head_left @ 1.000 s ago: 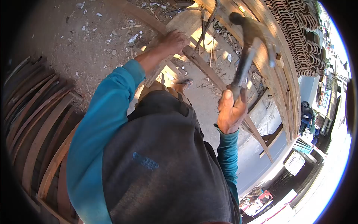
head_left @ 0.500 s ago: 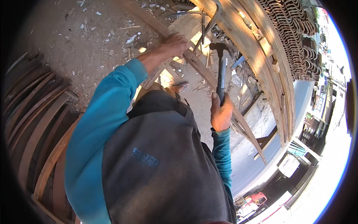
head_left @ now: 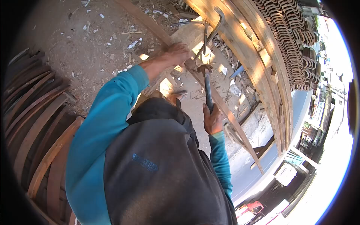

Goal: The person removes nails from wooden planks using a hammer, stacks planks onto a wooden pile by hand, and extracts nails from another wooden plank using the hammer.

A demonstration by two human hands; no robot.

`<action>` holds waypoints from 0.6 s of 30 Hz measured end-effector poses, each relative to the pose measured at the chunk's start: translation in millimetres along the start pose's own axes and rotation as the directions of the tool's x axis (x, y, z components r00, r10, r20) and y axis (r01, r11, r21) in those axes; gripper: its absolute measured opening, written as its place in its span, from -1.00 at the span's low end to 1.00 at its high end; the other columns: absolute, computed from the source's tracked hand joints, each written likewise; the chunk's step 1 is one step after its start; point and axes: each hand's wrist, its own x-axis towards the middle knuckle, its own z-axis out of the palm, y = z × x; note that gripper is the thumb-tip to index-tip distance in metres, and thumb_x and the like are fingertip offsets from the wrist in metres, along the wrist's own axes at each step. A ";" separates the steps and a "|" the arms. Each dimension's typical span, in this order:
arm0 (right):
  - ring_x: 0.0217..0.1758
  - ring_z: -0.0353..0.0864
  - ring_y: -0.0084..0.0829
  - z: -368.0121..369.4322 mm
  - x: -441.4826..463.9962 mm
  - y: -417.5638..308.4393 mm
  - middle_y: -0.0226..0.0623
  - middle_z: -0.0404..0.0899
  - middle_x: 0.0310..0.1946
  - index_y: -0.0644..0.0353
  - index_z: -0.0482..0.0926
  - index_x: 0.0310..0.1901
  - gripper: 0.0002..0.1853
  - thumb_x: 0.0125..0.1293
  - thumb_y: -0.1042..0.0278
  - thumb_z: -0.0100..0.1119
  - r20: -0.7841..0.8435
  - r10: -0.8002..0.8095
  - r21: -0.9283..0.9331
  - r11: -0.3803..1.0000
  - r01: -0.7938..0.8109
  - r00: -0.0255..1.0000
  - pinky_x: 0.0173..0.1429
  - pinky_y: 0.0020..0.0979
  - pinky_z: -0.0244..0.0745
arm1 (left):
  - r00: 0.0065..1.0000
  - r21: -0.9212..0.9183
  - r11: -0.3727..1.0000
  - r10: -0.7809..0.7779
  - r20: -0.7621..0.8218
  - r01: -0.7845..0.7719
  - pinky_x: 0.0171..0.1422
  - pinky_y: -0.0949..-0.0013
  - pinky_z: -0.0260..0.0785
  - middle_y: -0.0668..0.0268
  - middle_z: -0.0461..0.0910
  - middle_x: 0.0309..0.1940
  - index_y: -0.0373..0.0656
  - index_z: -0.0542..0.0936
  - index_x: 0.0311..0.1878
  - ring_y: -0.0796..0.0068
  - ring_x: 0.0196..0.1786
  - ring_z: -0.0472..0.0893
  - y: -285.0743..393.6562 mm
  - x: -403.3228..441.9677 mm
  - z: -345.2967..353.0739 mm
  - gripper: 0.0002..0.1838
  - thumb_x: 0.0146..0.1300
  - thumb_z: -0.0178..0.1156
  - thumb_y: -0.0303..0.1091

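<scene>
My left hand (head_left: 174, 54) is wrapped over a long narrow wooden plank (head_left: 148, 23), which runs diagonally across the view. A broad piece of wood (head_left: 185, 33) lies beneath the plank near that hand. My right hand (head_left: 213, 120) grips the dark handle of a claw hammer (head_left: 208, 90). The hammer's head is at or just above the plank, a little right of my left hand; whether they touch I cannot tell. Beyond the hammer, a curved metal bar (head_left: 215, 30) leans near large timber.
Large curved timbers (head_left: 255, 63) arch along the right, with stacked roof tiles (head_left: 288, 30) behind them. Several curved wooden pieces (head_left: 41, 135) are stacked at the left. Wood scraps and pale debris litter the dirt ground (head_left: 93, 48).
My right hand has brought the hammer down and to the left, so its head is now close to the plank. My left hand stays on the plank.
</scene>
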 end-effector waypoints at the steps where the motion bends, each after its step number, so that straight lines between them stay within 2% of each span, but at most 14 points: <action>1: -0.26 0.63 0.08 -6.0 -3.9 -0.1 0.22 0.61 -0.33 0.32 0.54 -0.15 -0.66 0.44 0.12 0.20 0.017 0.011 -0.001 1.000 -0.011 1.000 -0.12 -0.05 0.53 | 1.000 -0.020 1.000 0.006 -0.010 -0.006 0.23 0.12 0.39 0.23 0.72 -0.15 -0.07 0.70 -0.17 0.21 0.11 0.63 2.2 -4.2 2.9 -0.50 -0.18 0.60 -0.03; 3: -0.35 0.58 -0.12 -54.8 0.7 -42.9 0.04 0.58 -0.42 0.34 0.51 -0.13 -0.60 0.48 0.06 0.18 -0.112 0.140 0.194 0.974 -0.117 0.984 -0.19 -0.20 0.49 | 0.999 -0.050 0.998 0.040 -0.010 -0.040 0.23 0.12 0.39 0.23 0.72 -0.16 -0.07 0.70 -0.17 0.21 0.10 0.64 14.8 -4.6 15.3 -0.49 -0.18 0.60 -0.02; 5: -0.45 0.46 -0.52 -98.1 2.1 -73.0 -0.29 0.54 -0.47 0.28 0.52 -0.14 -0.54 0.49 -0.08 0.15 -0.459 -0.030 0.430 0.867 0.252 0.888 -0.35 -0.43 0.39 | 0.992 -0.053 0.994 0.095 -0.086 -0.100 0.20 0.09 0.42 0.22 0.70 -0.20 -0.05 0.73 -0.23 0.15 0.05 0.64 13.0 -8.1 27.0 -0.58 -0.21 0.60 -0.15; 6: -0.63 0.31 -0.64 -119.7 3.5 -99.5 -0.43 0.39 -0.57 0.23 0.47 -0.19 -0.57 0.52 -0.07 0.11 -0.610 -0.103 0.482 0.738 0.472 0.785 -0.59 -0.58 0.21 | 0.992 -0.051 0.993 0.101 -0.071 -0.105 0.20 0.09 0.42 0.22 0.70 -0.20 -0.05 0.73 -0.23 0.15 0.05 0.64 13.3 -10.2 27.0 -0.58 -0.21 0.60 -0.15; 7: -0.60 0.33 -0.59 -142.3 7.9 -114.9 -0.42 0.37 -0.55 0.20 0.49 -0.16 -0.49 0.46 -0.21 0.13 -0.719 -0.143 0.458 0.638 0.619 0.680 -0.60 -0.53 0.28 | 0.993 -0.058 0.994 0.090 -0.071 -0.095 0.20 0.09 0.42 0.21 0.70 -0.21 -0.06 0.72 -0.25 0.15 0.05 0.64 14.6 -11.6 24.5 -0.59 -0.21 0.60 -0.16; 8: -0.60 0.31 -0.54 -153.4 11.4 -136.9 -0.44 0.28 -0.56 0.11 0.49 -0.18 -0.42 0.38 -0.37 0.13 -0.833 -0.013 0.445 0.579 0.683 0.553 -0.60 -0.49 0.33 | 0.994 -0.066 0.995 0.076 -0.077 -0.081 0.20 0.09 0.42 0.21 0.70 -0.21 -0.07 0.72 -0.26 0.14 0.04 0.64 15.5 -11.8 21.4 -0.59 -0.21 0.60 -0.16; 10: -0.61 0.27 -0.53 -158.4 15.0 -137.3 -0.47 0.18 -0.56 0.04 0.46 -0.15 -0.41 0.36 -0.44 0.07 -0.880 -0.072 0.430 0.302 0.851 0.470 -0.61 -0.50 0.32 | 0.997 -0.072 0.995 0.066 -0.047 -0.069 0.20 0.09 0.42 0.20 0.70 -0.20 -0.08 0.71 -0.26 0.14 0.04 0.64 15.8 -11.1 14.4 -0.59 -0.21 0.60 -0.14; 12: -0.61 0.25 -0.49 -109.5 22.0 -105.8 -0.44 0.26 -0.55 0.04 0.44 -0.11 -0.54 0.47 -0.26 0.05 -0.883 -0.232 0.324 0.330 0.887 0.409 -0.59 -0.41 0.38 | 0.998 -0.082 0.995 0.052 -0.031 -0.055 0.20 0.08 0.42 0.19 0.70 -0.20 -0.08 0.71 -0.27 0.13 0.03 0.64 17.3 -12.1 14.8 -0.58 -0.22 0.60 -0.13; 13: -0.62 0.34 -0.32 -64.8 22.1 -59.9 -0.28 0.42 -0.52 0.13 0.44 -0.12 -0.64 0.51 -0.05 0.08 -0.775 -0.355 0.260 0.576 0.775 0.523 -0.50 -0.20 0.46 | 0.998 -0.101 0.993 0.066 -0.021 -0.067 0.20 0.08 0.42 0.19 0.70 -0.19 -0.09 0.71 -0.27 0.12 0.02 0.64 18.5 -13.2 16.2 -0.58 -0.22 0.60 -0.12; 14: -0.47 0.48 -0.01 -36.0 10.1 -30.8 -0.01 0.50 -0.46 0.25 0.43 -0.12 -0.62 0.48 0.02 0.12 -0.443 -0.185 0.295 0.894 0.337 0.877 -0.36 -0.06 0.48 | 0.997 -0.112 0.991 0.077 -0.018 -0.078 0.19 0.07 0.41 0.18 0.69 -0.18 -0.09 0.71 -0.28 0.11 0.01 0.64 15.4 -11.9 14.4 -0.58 -0.21 0.59 -0.11; 15: -0.31 0.61 0.30 -7.2 -1.9 -1.7 0.26 0.58 -0.41 0.36 0.42 -0.11 -0.60 0.45 0.09 0.16 0.006 0.034 -0.087 0.996 -0.033 0.999 -0.22 0.09 0.49 | 0.997 -0.109 0.992 0.067 -0.034 -0.070 0.19 0.07 0.41 0.18 0.69 -0.18 -0.09 0.71 -0.28 0.11 0.01 0.64 11.6 -9.0 21.4 -0.58 -0.21 0.59 -0.11; 16: -0.19 0.59 0.37 13.4 -4.9 23.5 0.37 0.59 -0.29 0.35 0.43 -0.10 -0.59 0.44 0.07 0.17 0.168 0.172 -0.027 0.985 -0.170 0.971 -0.16 0.17 0.45 | 0.999 -0.076 0.996 0.048 0.003 -0.047 0.20 0.10 0.41 0.22 0.72 -0.19 -0.07 0.72 -0.22 0.16 0.05 0.64 15.2 -7.7 39.2 -0.52 -0.23 0.60 -0.07; 17: -0.34 0.57 0.33 22.6 -16.0 33.6 0.25 0.56 -0.41 0.34 0.45 -0.11 -0.60 0.42 0.08 0.21 0.054 0.144 -0.064 0.988 -0.140 0.988 -0.24 0.10 0.44 | 0.999 -0.026 0.999 0.021 0.024 -0.021 0.21 0.13 0.40 0.26 0.74 -0.20 -0.05 0.72 -0.17 0.21 0.09 0.64 7.3 0.9 42.1 -0.47 -0.24 0.61 -0.02; 18: -0.43 0.53 0.19 9.9 5.4 26.3 0.09 0.54 -0.48 0.33 0.46 -0.11 -0.61 0.43 0.08 0.22 -0.042 -0.050 -0.053 0.997 0.048 0.998 -0.30 0.01 0.44 | 1.000 -0.002 1.000 -0.017 -0.013 0.017 0.21 0.13 0.40 0.26 0.74 -0.20 -0.05 0.72 -0.17 0.21 0.09 0.64 -13.8 8.8 16.1 -0.47 -0.24 0.61 -0.02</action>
